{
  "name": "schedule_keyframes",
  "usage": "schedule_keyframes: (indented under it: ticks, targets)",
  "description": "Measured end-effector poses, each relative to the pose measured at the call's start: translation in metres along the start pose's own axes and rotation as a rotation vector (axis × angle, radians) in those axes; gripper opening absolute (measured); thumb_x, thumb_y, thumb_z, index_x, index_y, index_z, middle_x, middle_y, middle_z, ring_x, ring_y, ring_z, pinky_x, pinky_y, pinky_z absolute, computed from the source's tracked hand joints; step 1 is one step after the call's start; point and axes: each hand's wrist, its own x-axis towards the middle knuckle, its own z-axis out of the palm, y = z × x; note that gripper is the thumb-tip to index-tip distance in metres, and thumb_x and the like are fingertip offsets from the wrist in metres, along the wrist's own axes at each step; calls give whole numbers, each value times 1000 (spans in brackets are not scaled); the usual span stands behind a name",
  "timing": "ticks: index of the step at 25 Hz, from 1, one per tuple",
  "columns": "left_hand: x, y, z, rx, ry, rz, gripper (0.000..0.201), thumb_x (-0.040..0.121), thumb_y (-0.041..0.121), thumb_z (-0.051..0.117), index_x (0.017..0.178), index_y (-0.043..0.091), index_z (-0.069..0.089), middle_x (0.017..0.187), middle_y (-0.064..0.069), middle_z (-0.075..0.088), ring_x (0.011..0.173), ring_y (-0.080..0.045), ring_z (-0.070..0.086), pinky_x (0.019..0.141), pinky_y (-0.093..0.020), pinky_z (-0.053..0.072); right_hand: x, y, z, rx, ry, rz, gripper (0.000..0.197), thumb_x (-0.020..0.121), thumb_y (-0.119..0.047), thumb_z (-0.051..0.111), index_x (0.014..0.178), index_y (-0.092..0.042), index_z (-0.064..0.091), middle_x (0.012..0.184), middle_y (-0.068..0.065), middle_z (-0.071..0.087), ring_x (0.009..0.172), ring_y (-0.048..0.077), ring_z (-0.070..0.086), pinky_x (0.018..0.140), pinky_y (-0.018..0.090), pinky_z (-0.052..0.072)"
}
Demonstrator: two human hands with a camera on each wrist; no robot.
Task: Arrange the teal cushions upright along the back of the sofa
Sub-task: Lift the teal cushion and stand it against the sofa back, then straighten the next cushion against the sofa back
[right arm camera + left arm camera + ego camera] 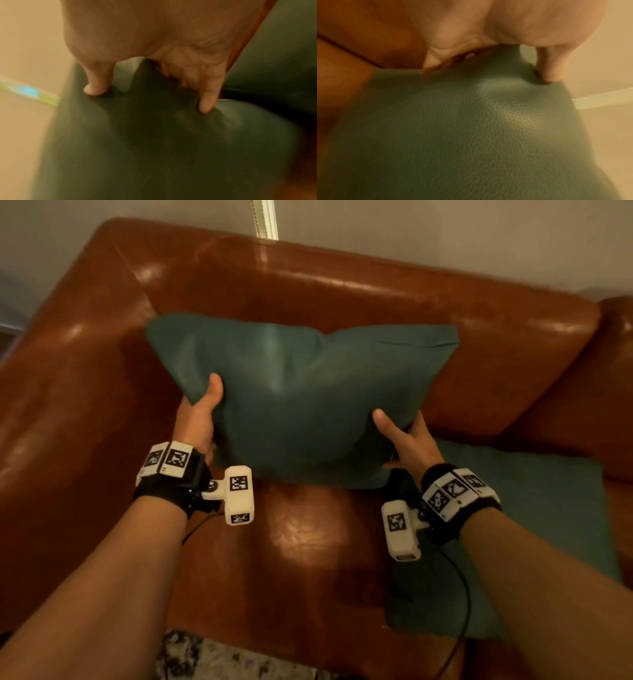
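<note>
While both forearms reached forward, the left hand [198, 419] and right hand [409, 445] gripped a teal cushion [301, 398] by its side edges, thumbs on its front, above the brown sofa [308, 285] seat near the backrest. A second teal cushion [534, 525] lay flat to the right.

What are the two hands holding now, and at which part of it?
Both hold one teal cushion at its lower part: left hand on its left edge, right hand on its right edge, thumbs on the front face.

Head view looks down over both arms at the sofa [342, 285], each wrist view very near, blurred, all sharing the held cushion [301, 392].
</note>
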Motion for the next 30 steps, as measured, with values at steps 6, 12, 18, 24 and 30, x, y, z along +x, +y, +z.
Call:
schedule_keyframes:
  ticks: [6, 12, 18, 24, 30]
  targets:
    - [39, -17, 18, 328, -45, -7, 95, 48, 87, 73, 133, 51, 51, 139, 8, 67, 127, -20, 65, 114, -50, 47, 20, 22, -4, -149, 69, 110, 128, 44, -90, 63, 154, -34, 28, 153, 8, 50, 133, 39, 54, 106, 57, 49]
    - [4, -27, 12, 444, 165, 30, 85, 71, 78, 63, 147, 54, 35, 158, 3, 50, 143, -22, 51, 122, -46, 38, 9, 20, -31, -278, -2, 100, 121, 50, -89, 70, 149, -29, 37, 149, 4, 55, 133, 32, 56, 109, 50, 48]
    - [-117, -137, 65, 522, 230, -219, 79, 87, 44, 68, 149, 3, 39, 155, -21, 49, 144, -36, 47, 121, -44, 36, -33, 69, -182, -607, 288, 56, 74, 84, -44, 77, 144, -16, 44, 141, 18, 60, 128, 37, 58, 106, 41, 45]
    - [-204, -237, 184, 814, -468, -337, 102, 72, 69, 68, 156, 38, 20, 161, -6, 43, 150, -24, 41, 125, -39, 33, -71, 162, -340, -483, 360, 494, 93, 78, -66, 70, 148, -14, 38, 151, 21, 51, 134, 44, 51, 111, 48, 41]
    - [-243, -281, 263, 963, -591, -220, 113, 70, 70, 68, 160, 30, 14, 164, -5, 36, 153, -25, 35, 127, -41, 29, -96, 237, -401, -371, 304, 531, 79, 87, -64, 60, 149, -19, 39, 150, 20, 51, 134, 43, 50, 111, 44, 39]
